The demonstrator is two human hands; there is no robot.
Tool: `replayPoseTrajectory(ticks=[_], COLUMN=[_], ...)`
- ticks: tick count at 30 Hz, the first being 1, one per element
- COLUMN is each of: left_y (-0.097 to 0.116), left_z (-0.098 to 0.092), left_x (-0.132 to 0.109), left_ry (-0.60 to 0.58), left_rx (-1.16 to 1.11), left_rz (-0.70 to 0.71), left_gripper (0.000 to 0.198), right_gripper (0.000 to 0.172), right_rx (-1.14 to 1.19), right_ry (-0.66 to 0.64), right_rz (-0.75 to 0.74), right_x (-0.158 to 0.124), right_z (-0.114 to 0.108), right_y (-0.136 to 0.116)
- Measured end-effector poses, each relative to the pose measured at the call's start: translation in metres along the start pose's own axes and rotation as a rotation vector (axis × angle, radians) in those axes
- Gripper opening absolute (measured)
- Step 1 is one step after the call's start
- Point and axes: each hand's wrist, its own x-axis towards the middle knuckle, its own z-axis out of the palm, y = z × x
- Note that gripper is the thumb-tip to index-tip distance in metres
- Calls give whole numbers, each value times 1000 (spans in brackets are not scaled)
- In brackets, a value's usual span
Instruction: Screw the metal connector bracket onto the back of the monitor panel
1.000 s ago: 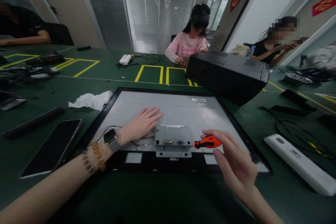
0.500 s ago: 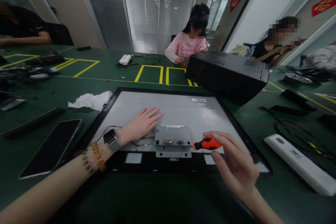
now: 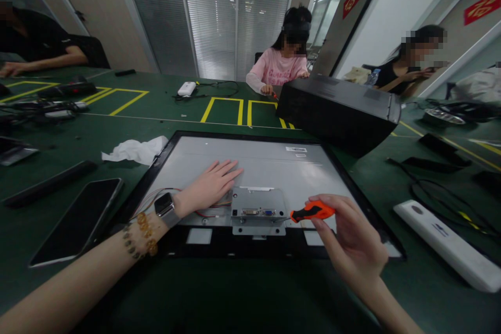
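A monitor panel (image 3: 297, 172) lies face down on the green table, its grey metal back up inside a black frame. My left hand (image 3: 209, 183) rests flat on that back with fingers stretched out, just left of a small metal port box (image 3: 258, 210). Thin coloured wires (image 3: 156, 195) run from under this hand toward the frame's left edge. My right hand (image 3: 350, 240) is closed on an orange-and-black screwdriver (image 3: 313, 212), whose tip points at the right side of the port box.
A black computer case (image 3: 340, 109) lies behind the panel at right. A phone (image 3: 76, 219) and a dark bar (image 3: 49, 182) lie left, with crumpled white tissue (image 3: 135, 150). A white power strip (image 3: 446, 242) sits right. Three other people sit at the table's far sides.
My right hand has shifted slightly right and lower, tilting the screwdriver so its tip points down-left at the port box. My left hand has stayed put.
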Motion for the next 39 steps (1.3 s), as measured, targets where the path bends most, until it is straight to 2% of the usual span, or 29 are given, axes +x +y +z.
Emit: replayPoseTrajectory(ticks=[6,11,14,22,26,28,32,36,39], left_y=[-1,0,0,-1,1,2,2,0,-1], left_z=[1,1,1,2,0,-2,-2,0,1], left_x=[0,0,0,0,1,1,0,0,0], left_ry=[4,5,3,8,7,5,0,-1,-3], left_rx=[0,3,6,11,13,13,13,14,16], left_rz=[-5,-15,-13,-5,-17,-20,-18,-10,-8], left_gripper=[44,44,44,44,44,44,43,43,44], right_gripper=[45,38,42,50,47,48,53,54,50], right_rx=[66,-2,-49,9,7,-25,-8,49,22], right_ry=[-82,-13,23,-23,-26,11,7,-37,-80], right_rz=[4,-38,-27,5,-42,-63,-67,-35,-80], right_x=[3,6,4,0,0,0,-2,-2,-1], right_z=[-3,-4,-2,-3,-4,-3,0,0,-3], right_y=[-4,-5,-5,-5,-4,-4,-5,-7,-7])
